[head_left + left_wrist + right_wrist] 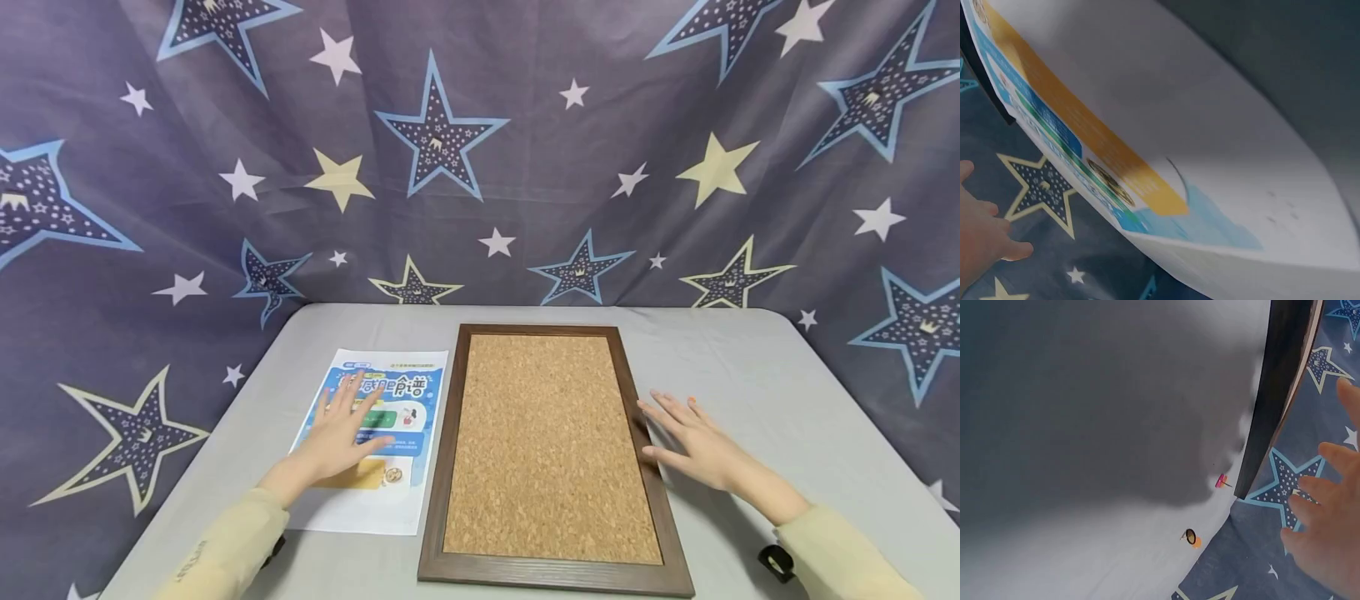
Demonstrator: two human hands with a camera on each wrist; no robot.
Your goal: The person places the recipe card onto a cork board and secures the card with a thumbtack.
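Note:
A printed poster (367,508) in blue, white and yellow lies flat on the left of the table. My left hand (339,437) is over it, fingers spread and holding nothing; the left wrist view shows the hand raised above the sheet. Beside the poster lies a corkboard (551,442) in a dark brown wooden frame. My right hand (693,446) hovers by the frame's right side with its fingers extended and nothing held. In the right wrist view, a pink push pin (1220,481) and an orange push pin (1197,542) lie on the table near the frame.
A grey cloth covers the table (750,358). Behind and at both sides hangs a dark curtain (525,192) with star prints. A black wrist-worn device (776,562) shows under the right sleeve.

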